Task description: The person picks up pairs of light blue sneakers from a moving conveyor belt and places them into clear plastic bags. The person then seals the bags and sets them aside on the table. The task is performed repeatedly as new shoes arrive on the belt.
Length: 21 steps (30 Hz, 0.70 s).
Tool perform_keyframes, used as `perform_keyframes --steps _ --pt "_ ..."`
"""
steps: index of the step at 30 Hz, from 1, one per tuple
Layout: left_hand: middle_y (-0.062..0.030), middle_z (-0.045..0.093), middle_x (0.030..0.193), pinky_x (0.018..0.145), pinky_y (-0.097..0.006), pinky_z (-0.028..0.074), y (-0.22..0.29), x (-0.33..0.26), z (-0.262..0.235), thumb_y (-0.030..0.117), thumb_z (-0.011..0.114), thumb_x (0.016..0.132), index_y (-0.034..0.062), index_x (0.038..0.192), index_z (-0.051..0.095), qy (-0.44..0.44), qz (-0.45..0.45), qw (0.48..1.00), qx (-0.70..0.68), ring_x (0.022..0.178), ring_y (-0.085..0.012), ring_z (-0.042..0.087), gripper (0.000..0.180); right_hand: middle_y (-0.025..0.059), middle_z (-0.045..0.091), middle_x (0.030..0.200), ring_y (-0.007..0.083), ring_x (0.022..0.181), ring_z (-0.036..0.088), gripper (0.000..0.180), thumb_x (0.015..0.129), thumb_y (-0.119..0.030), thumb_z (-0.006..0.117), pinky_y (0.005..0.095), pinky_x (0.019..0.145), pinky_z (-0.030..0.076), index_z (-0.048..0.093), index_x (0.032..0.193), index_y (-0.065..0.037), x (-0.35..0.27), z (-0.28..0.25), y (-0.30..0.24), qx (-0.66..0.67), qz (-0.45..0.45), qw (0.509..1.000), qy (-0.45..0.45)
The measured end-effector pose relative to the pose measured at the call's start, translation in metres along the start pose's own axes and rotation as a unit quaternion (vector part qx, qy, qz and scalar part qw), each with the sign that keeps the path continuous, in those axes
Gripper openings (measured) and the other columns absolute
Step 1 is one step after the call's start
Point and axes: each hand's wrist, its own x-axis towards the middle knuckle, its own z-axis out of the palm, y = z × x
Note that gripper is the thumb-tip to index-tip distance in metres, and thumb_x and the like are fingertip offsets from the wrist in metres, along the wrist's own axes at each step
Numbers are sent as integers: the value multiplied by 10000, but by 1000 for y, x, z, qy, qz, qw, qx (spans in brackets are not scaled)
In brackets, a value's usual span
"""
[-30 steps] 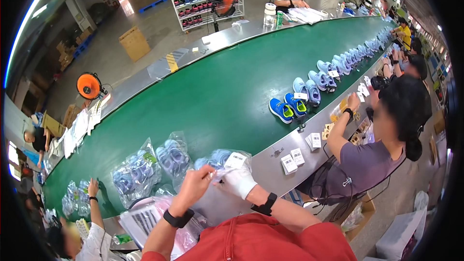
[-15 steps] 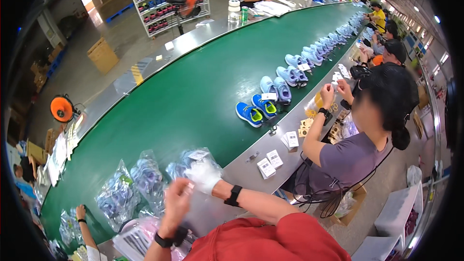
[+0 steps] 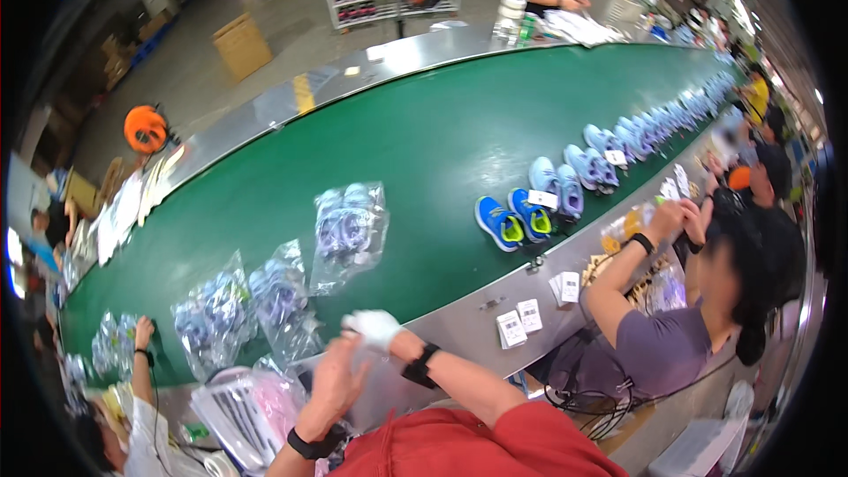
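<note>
My right hand (image 3: 375,329), in a white glove, hangs over the metal ledge by the near edge of the green belt. Its fingers are too blurred to read. Beside it on the left is my bare left hand (image 3: 337,382), fingers stretched and apart, with nothing visible in it. Just beyond both hands, a clear-bagged pair of light blue shoes (image 3: 346,228) lies on the belt, touched by neither. Two more bagged pairs, a nearer one (image 3: 284,293) and one further left (image 3: 210,311), rest left of my hands. Plastic-wrapped pink and white packs (image 3: 252,411) sit beside my left forearm.
The green conveyor belt (image 3: 424,137) carries a blue and lime pair of shoes (image 3: 514,219) and a row of light blue pairs (image 3: 583,168). White label stacks (image 3: 519,322) lie on the ledge. Co-workers sit close on my right (image 3: 662,322) and left (image 3: 146,428).
The bagged pair that was under my gloved hand now lies farther out on the belt, clear of it. My left hand's fingers have spread from a pinch. The view has shifted.
</note>
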Motion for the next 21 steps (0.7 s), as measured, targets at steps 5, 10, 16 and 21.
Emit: perform_keyframes --steps 5,10,16,21 --pt "-175 643 868 716 -411 491 10 -77 36 277 538 863 72 1139 531 -302 -99 931 -180 793 -340 623 345 164 622 898 353 832 594 287 811 -324 483 464 750 475 598 936 -93 -113 61 23 -19 123 987 -97" --pt "-192 638 857 730 -439 481 -8 -128 66 317 517 864 60 1119 532 -308 -119 916 -227 820 -366 610 363 171 612 879 354 835 588 251 784 -296 541 450 736 483 630 931 -112 -144 42 31 -128 173 976 12" --pt "-215 619 798 686 -475 466 -30 -211 98 269 510 849 42 988 550 -259 -202 928 -175 769 -391 601 269 191 502 1196 369 1098 478 415 750 -220 616 464 904 403 523 1135 -98 -129 39 32 -186 92 971 119" --pt "-215 602 844 713 -467 457 -18 -278 135 248 500 849 34 951 541 -137 -416 881 -180 845 -387 583 241 229 351 1362 395 1280 308 558 764 -221 617 489 1036 275 446 1279 -93 -122 69 42 -243 -56 967 48"
